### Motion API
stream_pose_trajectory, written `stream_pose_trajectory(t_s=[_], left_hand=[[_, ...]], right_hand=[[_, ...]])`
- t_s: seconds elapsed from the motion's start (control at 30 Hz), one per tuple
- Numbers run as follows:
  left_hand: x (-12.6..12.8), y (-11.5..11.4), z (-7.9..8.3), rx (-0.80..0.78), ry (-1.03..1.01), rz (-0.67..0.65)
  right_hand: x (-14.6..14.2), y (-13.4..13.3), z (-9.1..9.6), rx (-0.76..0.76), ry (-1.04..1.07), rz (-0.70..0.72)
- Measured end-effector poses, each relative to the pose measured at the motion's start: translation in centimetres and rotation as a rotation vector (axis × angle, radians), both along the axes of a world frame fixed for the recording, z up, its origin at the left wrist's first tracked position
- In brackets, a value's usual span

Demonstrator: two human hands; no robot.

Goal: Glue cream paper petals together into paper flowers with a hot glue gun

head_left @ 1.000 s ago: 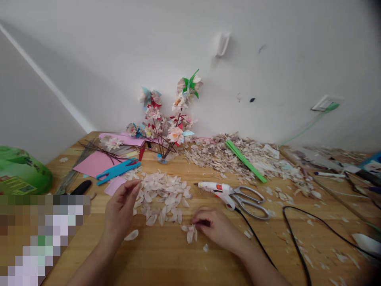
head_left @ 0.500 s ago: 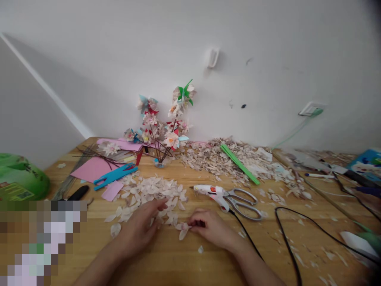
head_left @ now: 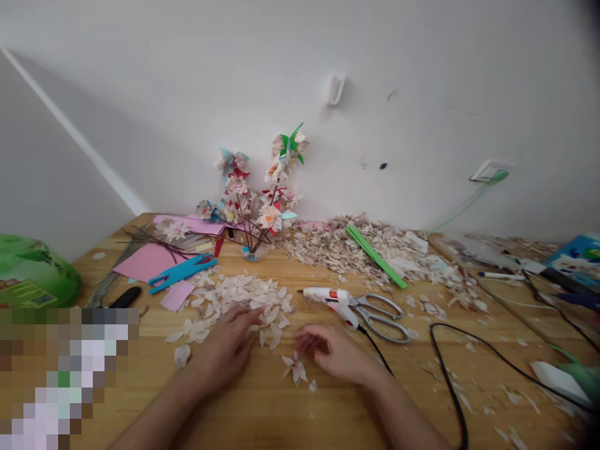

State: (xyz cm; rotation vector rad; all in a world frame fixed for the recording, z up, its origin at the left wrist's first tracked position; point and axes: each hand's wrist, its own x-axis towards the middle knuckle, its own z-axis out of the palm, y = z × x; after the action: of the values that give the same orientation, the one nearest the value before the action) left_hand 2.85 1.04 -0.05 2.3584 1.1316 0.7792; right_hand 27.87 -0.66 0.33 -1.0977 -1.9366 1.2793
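Observation:
My left hand (head_left: 227, 344) rests at the near edge of a loose pile of pale dried petals (head_left: 248, 290), its fingers stretched out and slightly bent over them. I see nothing gripped in it. To its right, my right hand (head_left: 335, 350) hovers low above the table with fingers curved and apart, holding nothing. Just left of and below those fingers lies a small cluster of petals (head_left: 296, 370) with a pinkish tip. Beyond the right hand are a white glue gun (head_left: 330, 295) and grey-handled scissors (head_left: 382, 319), close together.
Paper-and-petal flowers on twigs stand in a small glass vase (head_left: 255, 252) by the wall. Blue folded paper (head_left: 182, 273) and pink paper (head_left: 143, 262) lie left. A green strip (head_left: 377, 257) crosses a large heap of petal scraps (head_left: 323, 247). A black cable (head_left: 445, 369) loops right.
My right hand has let go of the petal cluster, which now lies on the table, and its fingers have opened and lifted slightly. The left hand has barely moved.

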Motion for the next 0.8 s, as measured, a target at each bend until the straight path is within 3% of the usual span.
stream_pose_trajectory(t_s=[0.2,0.3,0.4,0.57,0.7,0.8], left_hand=[[0.9,-1.2,0.2,-0.032,-0.045,-0.042],[0.7,-0.9,0.1,-0.007,-0.121,0.063],[0.1,-0.3,0.2,-0.006,-0.228,0.24],[-0.6,0.2,0.6,-0.099,-0.342,0.382],[-0.1,-0.1,0.7,-0.207,-0.425,0.374],[0.7,-0.4,0.6,-0.322,-0.644,0.313]], right_hand=[[-1.3,0.6,0.9,0.217,-0.216,-0.22],[-3.2,1.0,2.6,0.402,-0.463,-0.114],[-5.1,1.2,3.3,0.458,-0.647,0.059],[-6.6,1.5,1.9,0.365,-0.595,0.058],[-6.5,1.8,1.7,0.218,-0.398,-0.077],[-6.5,2.4,2.1,0.032,-0.147,-0.199]])
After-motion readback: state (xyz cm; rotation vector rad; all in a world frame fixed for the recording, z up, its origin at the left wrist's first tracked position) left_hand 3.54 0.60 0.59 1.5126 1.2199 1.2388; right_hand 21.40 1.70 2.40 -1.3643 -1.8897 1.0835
